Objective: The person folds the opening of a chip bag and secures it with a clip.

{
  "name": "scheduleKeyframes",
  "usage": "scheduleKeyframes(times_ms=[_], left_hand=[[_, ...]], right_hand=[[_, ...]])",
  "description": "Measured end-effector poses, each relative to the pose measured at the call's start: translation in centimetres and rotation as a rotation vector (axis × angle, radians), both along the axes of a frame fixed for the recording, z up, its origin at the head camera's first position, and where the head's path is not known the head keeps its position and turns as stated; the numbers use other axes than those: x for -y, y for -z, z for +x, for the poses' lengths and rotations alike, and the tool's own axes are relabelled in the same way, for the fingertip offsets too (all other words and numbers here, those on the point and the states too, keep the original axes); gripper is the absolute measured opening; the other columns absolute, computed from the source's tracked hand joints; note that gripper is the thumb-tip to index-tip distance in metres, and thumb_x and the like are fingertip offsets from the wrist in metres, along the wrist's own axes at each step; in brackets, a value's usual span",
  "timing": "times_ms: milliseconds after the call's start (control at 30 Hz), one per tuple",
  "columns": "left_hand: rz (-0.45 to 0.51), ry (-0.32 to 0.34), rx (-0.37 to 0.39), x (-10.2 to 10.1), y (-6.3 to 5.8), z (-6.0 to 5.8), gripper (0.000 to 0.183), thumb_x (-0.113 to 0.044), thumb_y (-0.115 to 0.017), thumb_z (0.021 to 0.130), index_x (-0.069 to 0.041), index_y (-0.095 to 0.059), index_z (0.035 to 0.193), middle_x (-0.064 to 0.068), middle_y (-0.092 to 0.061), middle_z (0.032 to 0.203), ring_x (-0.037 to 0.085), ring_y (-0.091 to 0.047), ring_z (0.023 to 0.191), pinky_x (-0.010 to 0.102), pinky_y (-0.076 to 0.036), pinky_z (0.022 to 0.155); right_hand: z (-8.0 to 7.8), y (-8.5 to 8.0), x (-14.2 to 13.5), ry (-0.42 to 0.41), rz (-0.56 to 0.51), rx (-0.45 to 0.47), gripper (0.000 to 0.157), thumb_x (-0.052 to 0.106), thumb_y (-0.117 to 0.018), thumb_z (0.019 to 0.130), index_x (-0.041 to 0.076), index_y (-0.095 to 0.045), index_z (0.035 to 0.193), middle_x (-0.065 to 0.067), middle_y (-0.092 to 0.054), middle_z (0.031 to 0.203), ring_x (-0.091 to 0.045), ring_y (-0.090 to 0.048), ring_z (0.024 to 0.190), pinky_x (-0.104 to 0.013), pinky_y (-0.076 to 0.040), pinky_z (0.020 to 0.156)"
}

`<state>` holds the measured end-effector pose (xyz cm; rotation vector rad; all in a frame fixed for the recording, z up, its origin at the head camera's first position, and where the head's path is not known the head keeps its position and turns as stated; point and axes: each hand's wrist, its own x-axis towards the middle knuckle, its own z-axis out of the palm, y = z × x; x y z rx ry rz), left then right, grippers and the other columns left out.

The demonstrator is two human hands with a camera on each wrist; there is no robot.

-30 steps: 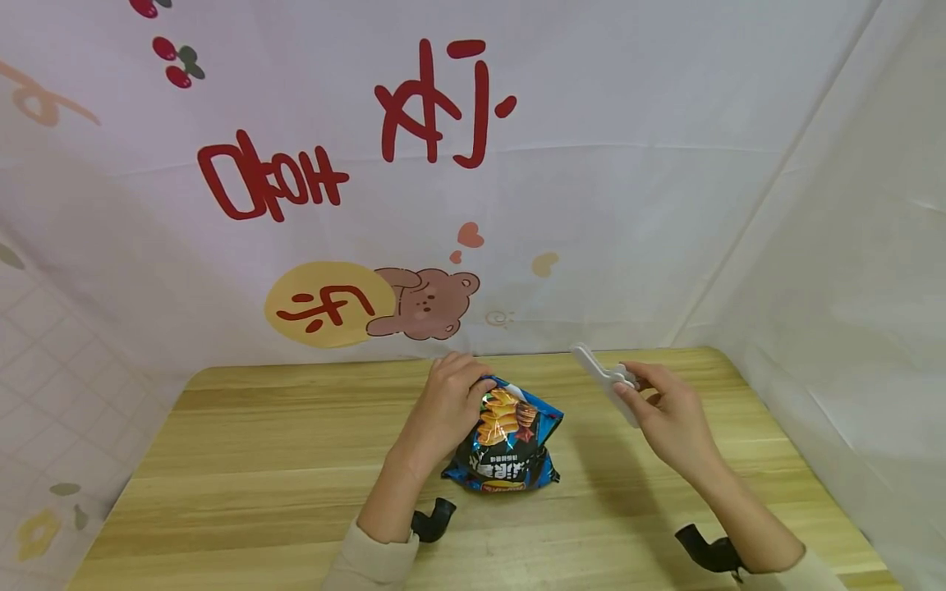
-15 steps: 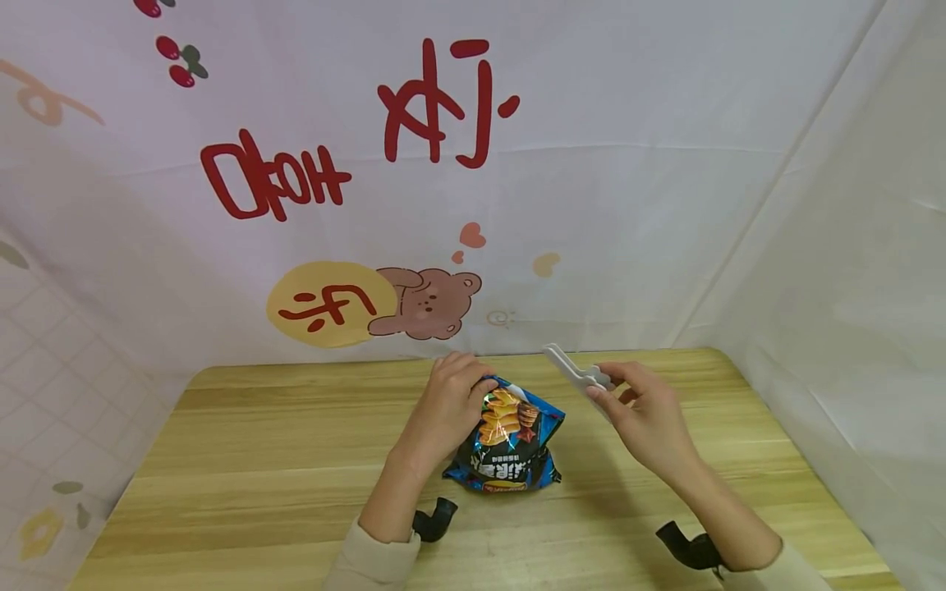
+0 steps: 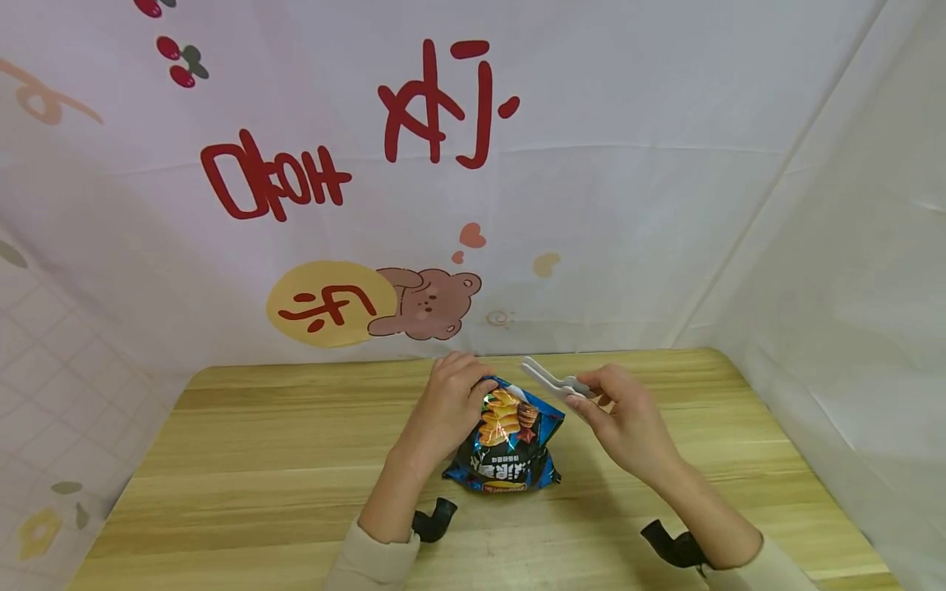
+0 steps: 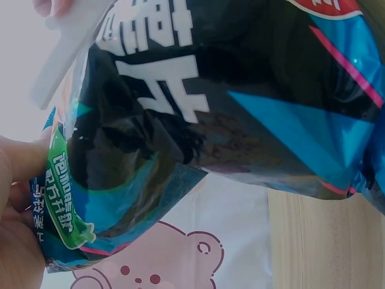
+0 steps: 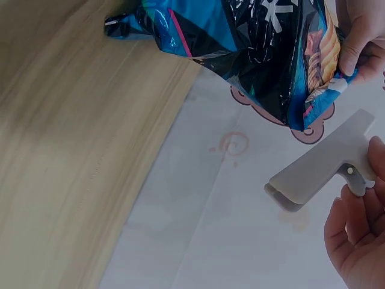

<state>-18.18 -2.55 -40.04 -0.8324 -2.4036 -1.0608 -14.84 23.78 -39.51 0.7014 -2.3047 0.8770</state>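
Note:
A blue and black bag of chips [image 3: 510,451] stands on the wooden table, its top corner pinched by my left hand [image 3: 447,406]. The left wrist view has the bag's printed front [image 4: 240,120] close up, with the left fingers at its folded top edge. My right hand [image 3: 628,423] holds a white bag clip [image 3: 547,380] by its handle, thumb on one side and fingers on the other. Its two long bars look parted at the tip. In the right wrist view the clip [image 5: 325,162] hangs beside the bag's top edge, apart from it.
Black curved pieces [image 3: 436,520] sit at both wrists, near the sleeves. Behind the table [image 3: 259,460] hangs a white cloth [image 3: 628,205] with red characters and a printed bear [image 3: 436,304]. More white cloth [image 3: 850,287] stands at the right side.
My right hand has moved left with the bag clip, bringing it close to the bag's top. The clip's bars look further apart. The left hand and the bag have stayed put.

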Motion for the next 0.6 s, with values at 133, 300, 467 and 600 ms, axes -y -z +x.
scheduleKeyframes(times_ms=[133,300,467,600], left_hand=[[0.003,0.002,0.012,0.0,0.0,0.0,0.005,-0.006,-0.072,0.099,-0.007,-0.077,0.099,-0.001,-0.067,0.092,0.018,-0.06,0.09,0.037,-0.047,0.089],[0.007,0.0,0.021,0.0,0.1,0.0,0.005,-0.006,-0.072,0.099,-0.007,-0.077,0.1,-0.001,-0.067,0.092,0.018,-0.059,0.09,0.036,-0.047,0.087],[0.021,-0.003,0.062,0.0,0.0,0.1,0.008,-0.005,-0.07,0.1,-0.005,-0.077,0.104,0.0,-0.069,0.097,0.019,-0.061,0.095,0.039,-0.048,0.091],[0.041,-0.005,0.11,0.0,-0.1,0.1,0.01,-0.005,-0.069,0.1,-0.004,-0.075,0.109,0.002,-0.07,0.102,0.02,-0.061,0.098,0.041,-0.047,0.095]], right_hand=[[-0.1,-0.1,0.4,-0.039,-0.009,-0.046,0.03,-0.013,-0.087,0.074,0.003,-0.074,0.097,0.001,-0.068,0.088,-0.01,-0.062,0.074,-0.015,-0.05,0.065],[-0.3,-0.1,0.7,-0.058,-0.002,-0.08,0.03,-0.013,-0.088,0.073,0.003,-0.076,0.095,0.002,-0.07,0.087,-0.012,-0.062,0.076,-0.016,-0.049,0.065],[-0.6,0.1,1.0,-0.076,0.01,-0.08,0.027,-0.009,-0.088,0.075,0.005,-0.076,0.094,0.003,-0.071,0.088,-0.012,-0.06,0.077,-0.017,-0.046,0.067],[-0.9,0.4,1.3,-0.099,0.01,-0.076,0.026,-0.008,-0.087,0.076,0.007,-0.076,0.093,0.005,-0.069,0.086,-0.012,-0.058,0.076,-0.019,-0.044,0.066]])
